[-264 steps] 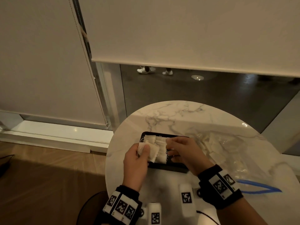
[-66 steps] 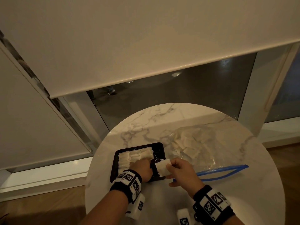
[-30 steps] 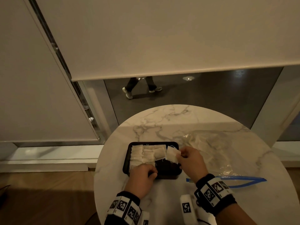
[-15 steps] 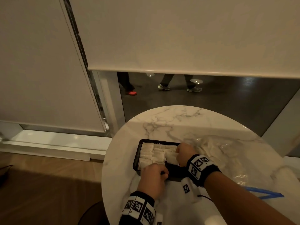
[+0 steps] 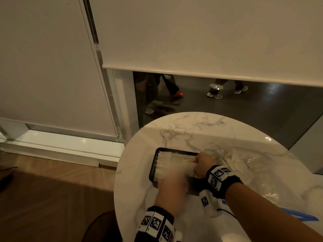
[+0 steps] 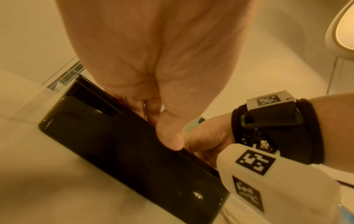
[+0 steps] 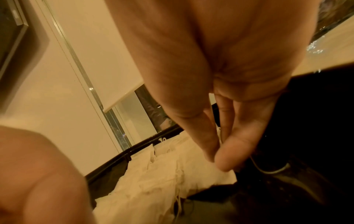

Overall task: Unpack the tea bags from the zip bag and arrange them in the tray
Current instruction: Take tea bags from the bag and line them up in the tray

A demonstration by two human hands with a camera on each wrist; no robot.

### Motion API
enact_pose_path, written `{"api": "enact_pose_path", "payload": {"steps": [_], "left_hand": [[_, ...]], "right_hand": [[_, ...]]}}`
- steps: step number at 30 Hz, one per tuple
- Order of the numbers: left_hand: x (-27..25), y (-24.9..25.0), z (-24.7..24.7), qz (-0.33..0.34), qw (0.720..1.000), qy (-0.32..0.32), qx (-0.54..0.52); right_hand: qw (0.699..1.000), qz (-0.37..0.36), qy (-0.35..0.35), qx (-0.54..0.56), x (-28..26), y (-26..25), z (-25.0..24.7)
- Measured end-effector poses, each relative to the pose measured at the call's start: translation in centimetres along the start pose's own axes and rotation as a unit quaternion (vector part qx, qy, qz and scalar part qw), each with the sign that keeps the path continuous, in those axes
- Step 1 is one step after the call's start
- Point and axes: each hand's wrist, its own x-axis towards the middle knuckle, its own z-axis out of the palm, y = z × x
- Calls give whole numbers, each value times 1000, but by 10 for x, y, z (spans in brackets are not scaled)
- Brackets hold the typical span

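Note:
A black tray (image 5: 151, 172) sits on the round marble table (image 5: 192, 130), its left part packed with white tea bags (image 5: 167, 163). My left hand (image 5: 172, 186) is at the tray's near rim. In the left wrist view its fingers (image 6: 141, 106) curl over that rim into the tray (image 6: 114, 151) and the thumb presses the edge. My right hand (image 5: 202, 165) reaches into the tray's right part. In the right wrist view the right hand (image 7: 215, 160) pinches the top of the end tea bag (image 7: 220, 174), whose string trails right. The clear zip bag (image 5: 248, 165) lies right of the tray.
The zip bag's blue zip strip (image 5: 304, 218) shows by my right forearm. Behind the table is a glass wall under a roller blind (image 5: 192, 41), with passers-by's feet (image 5: 215, 95) beyond. Wooden floor lies to the left, and a dark seat (image 5: 101, 226) is below the table's edge.
My right hand carried a tea bag from the tray's right edge down into the tray, against the row. The left hand stayed at the near rim and looks blurred now.

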Motion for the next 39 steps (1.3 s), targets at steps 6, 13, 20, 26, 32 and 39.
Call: {"api": "enact_pose_path", "payload": {"steps": [6, 13, 20, 26, 32, 39], "left_hand": [[-2, 2, -1, -7, 1000, 2, 1], [-3, 4, -2, -3, 1000, 15, 16], [-10, 16, -7, 9, 1000, 15, -9], [-24, 54, -1, 143, 989, 13, -41], [-34, 88, 34, 232, 970, -71, 13], [-38, 108, 65, 238, 949, -115, 171]], "right_hand": [[999, -4, 31, 42, 3, 3, -2], [977, 3, 68, 200, -4, 10, -21], [845, 6, 113, 523, -68, 32, -55], [780, 20, 100, 618, -134, 95, -42], [767, 73, 72, 633, -173, 148, -19], [860, 71, 147, 483, -178, 189, -4]]}}
